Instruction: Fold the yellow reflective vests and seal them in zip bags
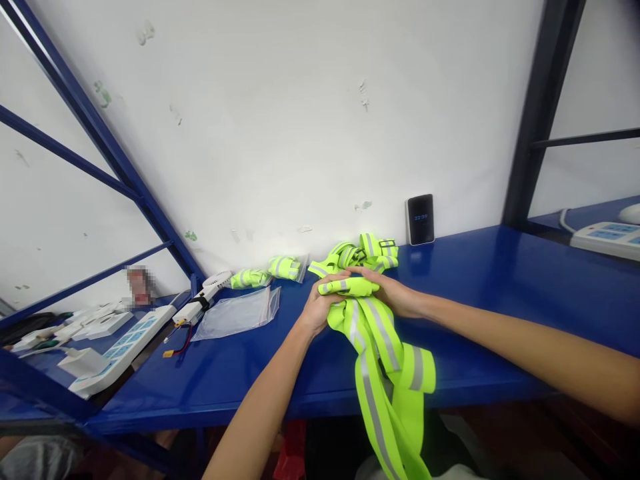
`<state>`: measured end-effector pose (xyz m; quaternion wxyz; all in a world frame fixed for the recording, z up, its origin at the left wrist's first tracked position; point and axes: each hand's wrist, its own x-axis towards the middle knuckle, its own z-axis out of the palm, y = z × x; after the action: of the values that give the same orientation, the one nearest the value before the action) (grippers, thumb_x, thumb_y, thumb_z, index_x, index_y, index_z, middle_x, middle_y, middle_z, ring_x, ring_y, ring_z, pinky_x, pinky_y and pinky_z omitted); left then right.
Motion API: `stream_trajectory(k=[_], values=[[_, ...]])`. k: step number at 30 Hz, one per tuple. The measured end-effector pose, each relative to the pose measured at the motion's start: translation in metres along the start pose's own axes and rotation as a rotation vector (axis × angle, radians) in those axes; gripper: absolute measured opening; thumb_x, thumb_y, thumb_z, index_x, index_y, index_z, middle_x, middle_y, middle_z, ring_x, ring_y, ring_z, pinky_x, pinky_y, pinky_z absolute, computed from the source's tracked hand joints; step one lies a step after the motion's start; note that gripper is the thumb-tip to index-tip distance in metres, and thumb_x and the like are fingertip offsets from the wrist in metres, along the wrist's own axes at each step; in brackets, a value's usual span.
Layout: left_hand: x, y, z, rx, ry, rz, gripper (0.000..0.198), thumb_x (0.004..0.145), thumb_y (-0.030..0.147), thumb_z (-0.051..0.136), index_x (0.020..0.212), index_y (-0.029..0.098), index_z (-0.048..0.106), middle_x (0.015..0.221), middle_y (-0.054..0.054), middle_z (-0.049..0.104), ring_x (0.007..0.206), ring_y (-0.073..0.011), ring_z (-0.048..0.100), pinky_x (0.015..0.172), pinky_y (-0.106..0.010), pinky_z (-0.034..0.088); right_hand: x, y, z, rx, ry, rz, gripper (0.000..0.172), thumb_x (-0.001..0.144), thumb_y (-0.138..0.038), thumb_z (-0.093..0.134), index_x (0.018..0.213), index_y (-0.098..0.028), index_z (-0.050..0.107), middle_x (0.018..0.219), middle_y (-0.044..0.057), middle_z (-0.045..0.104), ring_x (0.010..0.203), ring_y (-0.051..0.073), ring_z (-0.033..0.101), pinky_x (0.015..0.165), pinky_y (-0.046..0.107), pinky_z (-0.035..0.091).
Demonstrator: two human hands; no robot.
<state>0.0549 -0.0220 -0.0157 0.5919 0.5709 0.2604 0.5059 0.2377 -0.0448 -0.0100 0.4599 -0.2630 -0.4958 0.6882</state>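
A neon-yellow reflective strap vest (385,353) with silver stripes is between my hands, its upper part folded into a small bundle. My left hand (319,308) is wrapped around the left end of the bundle. On the other side, my right hand (393,292) presses against it, its fingers partly hidden behind the fabric. Long loose straps hang down over the table's front edge. Just behind my hands lies a heap of similar yellow straps (350,255) with a dark buckle (387,245).
Two folded yellow bundles (250,278) (284,267) lie left of the heap, near clear plastic bags (235,315). A white handheld fan (217,279), a wired connector (170,353) and a power strip (125,350) are further left. A small clock display (421,220) stands by the wall.
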Motion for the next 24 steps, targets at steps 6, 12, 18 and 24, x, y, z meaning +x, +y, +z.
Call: stream_trajectory(k=[6, 12, 18, 24], values=[[0.0, 0.001, -0.002, 0.012, 0.006, -0.01, 0.052, 0.05, 0.002, 0.056, 0.096, 0.021, 0.07, 0.106, -0.002, 0.064, 0.099, -0.02, 0.06, 0.081, -0.026, 0.044, -0.003, -0.009, 0.001, 0.061, 0.08, 0.129, 0.053, 0.079, -0.026, 0.07, 0.128, -0.021, 0.05, 0.12, 0.01, 0.065, 0.108, 0.025, 0.064, 0.102, 0.045, 0.047], [-0.001, 0.003, 0.003, -0.296, 0.08, -0.005, 0.08, 0.049, 0.005, 0.049, 0.125, 0.028, 0.051, 0.103, 0.0, 0.063, 0.095, -0.0181, 0.061, 0.084, -0.028, 0.045, -0.001, -0.009, 0.003, 0.194, 0.107, 0.071, 0.058, 0.075, -0.017, 0.072, 0.128, -0.017, 0.049, 0.114, 0.011, 0.068, 0.1, 0.023, 0.068, 0.094, 0.039, 0.053], [0.004, -0.006, 0.013, -0.324, 0.09, -0.069, 0.054, 0.057, 0.006, 0.062, 0.109, 0.019, 0.058, 0.101, -0.003, 0.069, 0.102, -0.0224, 0.063, 0.093, -0.034, 0.044, 0.003, -0.009, 0.0, 0.132, 0.206, -0.103, 0.067, 0.067, -0.009, 0.075, 0.129, -0.019, 0.051, 0.101, 0.007, 0.071, 0.09, 0.02, 0.069, 0.083, 0.032, 0.056], [0.004, -0.013, 0.012, -0.255, 0.049, -0.091, 0.042, 0.057, 0.006, 0.07, 0.099, 0.014, 0.064, 0.104, -0.01, 0.071, 0.11, -0.0284, 0.061, 0.098, -0.04, 0.042, 0.002, -0.009, -0.004, -0.029, 0.219, -0.225, 0.079, 0.06, -0.008, 0.078, 0.132, -0.027, 0.049, 0.102, 0.002, 0.07, 0.094, 0.019, 0.066, 0.08, 0.029, 0.055]])
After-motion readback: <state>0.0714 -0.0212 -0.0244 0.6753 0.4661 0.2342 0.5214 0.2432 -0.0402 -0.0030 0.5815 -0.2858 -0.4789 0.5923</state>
